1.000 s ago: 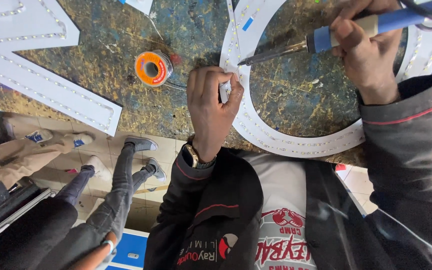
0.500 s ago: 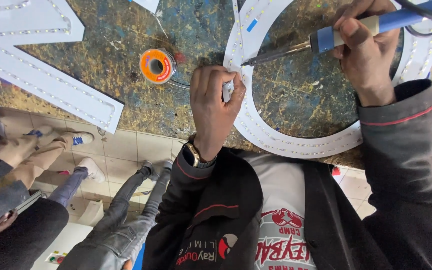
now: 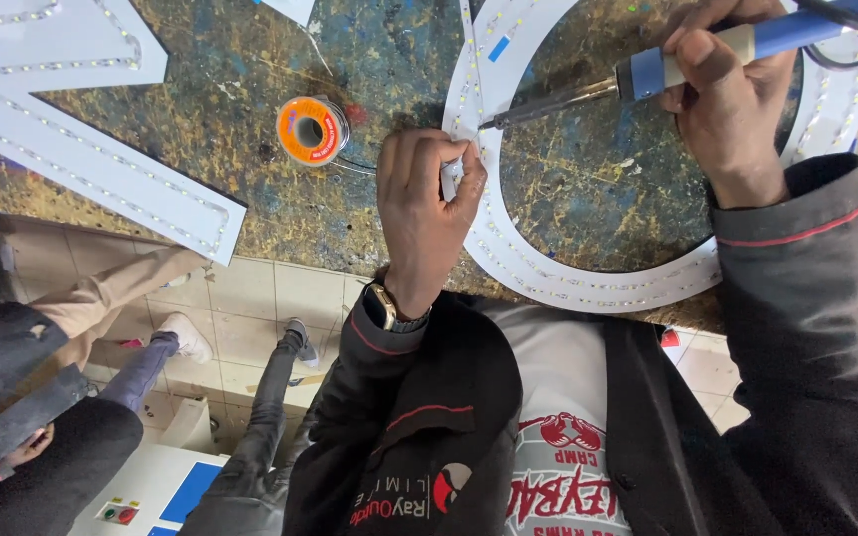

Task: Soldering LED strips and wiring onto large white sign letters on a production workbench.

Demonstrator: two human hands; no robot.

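A white ring-shaped sign letter lined with small LED dots lies on the stained workbench. My left hand pinches the ring's left edge, fingers pressed together on a thin wire or strip there. My right hand grips a soldering iron with a blue and cream handle; its dark metal tip reaches the ring just right of my left fingertips. An orange spool of solder wire sits to the left of my left hand, a thin strand running from it toward the ring.
Another white LED-lined letter lies across the bench at the left. Other people's legs and shoes stand on the tiled floor below the bench edge. A black cable runs from the iron.
The iron's tip has come closer to my left fingertips on the ring. The legs of the people on the floor have shifted. My left hand stays on the ring's edge.
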